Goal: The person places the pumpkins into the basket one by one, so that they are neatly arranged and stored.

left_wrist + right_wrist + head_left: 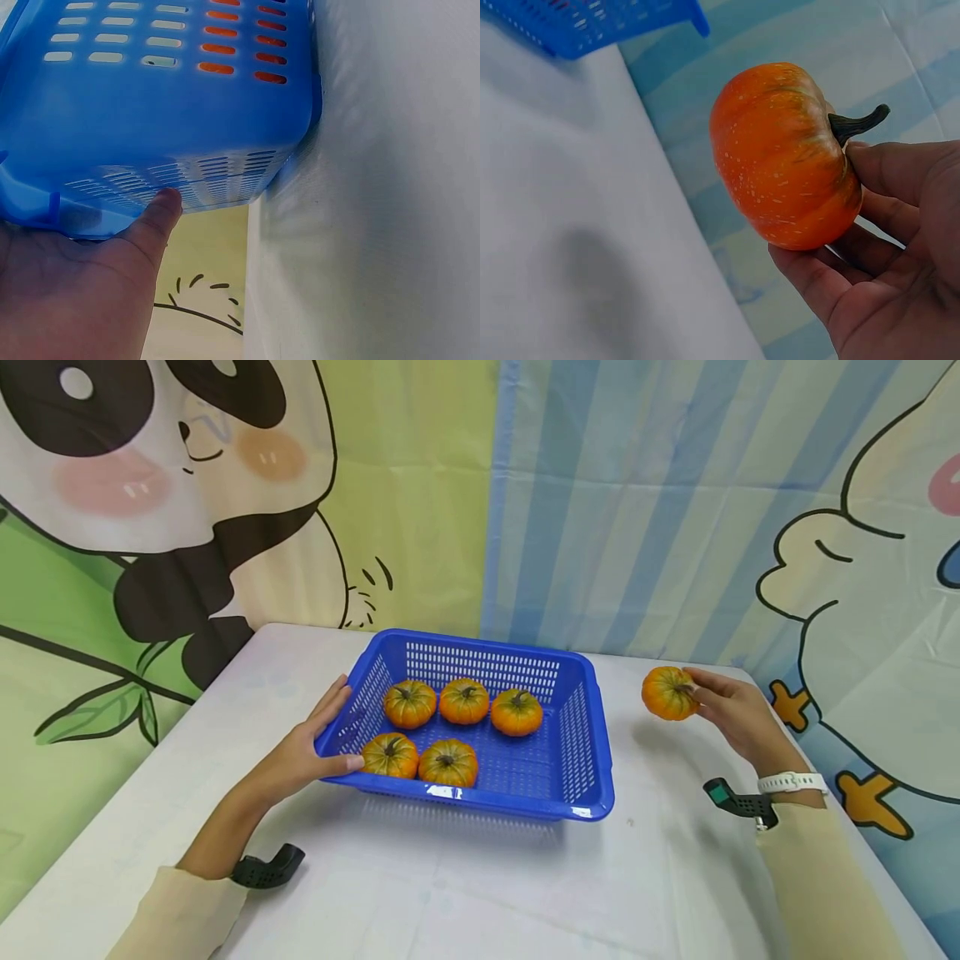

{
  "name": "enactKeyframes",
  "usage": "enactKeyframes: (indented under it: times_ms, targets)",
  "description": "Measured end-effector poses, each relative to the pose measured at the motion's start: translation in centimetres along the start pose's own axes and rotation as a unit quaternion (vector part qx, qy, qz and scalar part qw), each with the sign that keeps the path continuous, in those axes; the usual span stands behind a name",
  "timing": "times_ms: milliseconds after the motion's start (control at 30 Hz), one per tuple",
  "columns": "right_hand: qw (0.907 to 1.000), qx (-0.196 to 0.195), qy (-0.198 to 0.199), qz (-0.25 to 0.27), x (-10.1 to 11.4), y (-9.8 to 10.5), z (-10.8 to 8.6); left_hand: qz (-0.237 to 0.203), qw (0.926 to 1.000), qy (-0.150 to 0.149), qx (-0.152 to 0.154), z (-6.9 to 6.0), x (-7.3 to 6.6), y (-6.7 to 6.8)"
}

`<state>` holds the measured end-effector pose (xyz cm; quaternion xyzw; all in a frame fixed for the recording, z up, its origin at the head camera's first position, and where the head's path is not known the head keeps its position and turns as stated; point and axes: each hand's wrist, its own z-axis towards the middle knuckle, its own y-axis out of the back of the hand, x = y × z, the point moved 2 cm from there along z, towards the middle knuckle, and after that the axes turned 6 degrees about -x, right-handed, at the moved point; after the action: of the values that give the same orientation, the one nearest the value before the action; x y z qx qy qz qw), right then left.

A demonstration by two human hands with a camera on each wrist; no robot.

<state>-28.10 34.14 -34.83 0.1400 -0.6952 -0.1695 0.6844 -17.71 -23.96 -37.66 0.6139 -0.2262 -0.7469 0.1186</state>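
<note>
A blue plastic basket (585, 760) with slotted walls stands on the white table. Inside it lie several small orange-and-green pumpkins (447, 763), in two rows toward the left. My left hand (303, 747) holds the basket's front left corner, thumb at the rim; in the left wrist view a finger (157, 217) lies against the outer wall. To the right of the basket, my right hand (738, 710) pinches one more pumpkin (780, 157) above the table. Its thumb is beside the dark curved stem, and the other fingers support it from below.
The white table (450, 893) ends at a cloth backdrop (645, 510) printed with cartoon animals and blue stripes. Black camera mounts (267, 867) sit on both wrists, and a white band (791, 782) is on the right one.
</note>
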Motion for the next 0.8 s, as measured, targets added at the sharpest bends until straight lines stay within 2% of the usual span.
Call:
enactKeyframes:
  times_ms: [300,433,533,800]
  targets:
    - [0.9977,0.035,0.058,-0.002,3.7,-2.0,-1.1,-0.004,1.0,-0.005,-0.001,0.0,0.2,0.1]
    - [0.9964,0.042,0.072,0.016,4.7,-2.9,-1.7,0.003,1.0,-0.001,-0.003,0.0,0.1,0.0]
    - [0.9938,0.052,0.091,0.038,5.5,-3.5,-2.3,0.007,1.0,0.0,-0.003,0.0,0.1,0.0]
    - [0.985,0.088,0.14,0.048,7.4,-5.1,-3.5,0.011,0.9999,-0.004,-0.002,0.0,0.1,0.0]
